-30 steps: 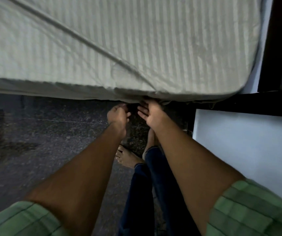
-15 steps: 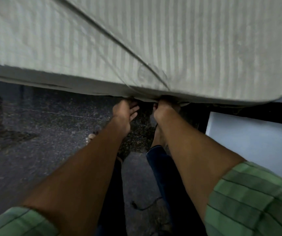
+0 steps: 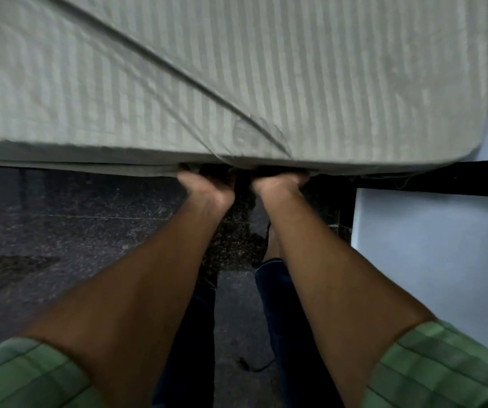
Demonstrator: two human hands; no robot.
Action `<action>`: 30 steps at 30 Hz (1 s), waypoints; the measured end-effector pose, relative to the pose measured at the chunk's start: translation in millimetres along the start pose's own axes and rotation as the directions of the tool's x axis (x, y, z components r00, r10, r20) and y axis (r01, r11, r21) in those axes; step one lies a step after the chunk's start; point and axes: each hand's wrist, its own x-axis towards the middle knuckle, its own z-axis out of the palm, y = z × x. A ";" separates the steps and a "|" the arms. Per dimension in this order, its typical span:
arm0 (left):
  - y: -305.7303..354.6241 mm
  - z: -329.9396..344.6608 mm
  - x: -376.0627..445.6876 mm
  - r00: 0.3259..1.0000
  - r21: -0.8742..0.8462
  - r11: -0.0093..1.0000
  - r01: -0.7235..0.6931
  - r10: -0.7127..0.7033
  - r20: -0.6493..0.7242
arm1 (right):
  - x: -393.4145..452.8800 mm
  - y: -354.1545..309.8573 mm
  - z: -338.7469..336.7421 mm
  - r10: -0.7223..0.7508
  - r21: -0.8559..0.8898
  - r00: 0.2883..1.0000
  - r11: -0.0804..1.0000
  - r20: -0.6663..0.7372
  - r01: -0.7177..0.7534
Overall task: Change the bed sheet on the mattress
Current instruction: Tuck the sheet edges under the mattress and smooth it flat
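Where one sheet overhangs, two hands, left hand and right hand, reach beneath.

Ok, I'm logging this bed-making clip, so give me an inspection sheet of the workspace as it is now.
Surface: dark speckled floor.
Job's things: mattress covered by striped sheet, with a long diagonal crease.
Clutter: nothing seen.
Hands: left hand and right hand reach under the mattress's near edge, fingers hidden.
Cables: thin dark cord on the floor between the legs.
Surroundings: pale panel at right, dark frame above it.
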 end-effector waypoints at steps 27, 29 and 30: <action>130.7 -39.1 -30.2 0.864 0.555 0.797 -0.238 0.435 -0.254 | -95.8 66.6 106.0 0.070 0.175 0.997 0.983 -0.037 -0.063; 132.8 -41.9 -26.7 0.866 0.576 0.781 -0.241 0.441 -0.235 | -93.5 73.5 106.0 0.052 0.054 0.991 0.997 -0.121 -0.046; 132.5 -45.4 -23.5 0.872 0.599 0.767 -0.230 0.436 -0.223 | -93.5 77.4 104.8 0.050 0.009 0.989 0.999 -0.138 -0.049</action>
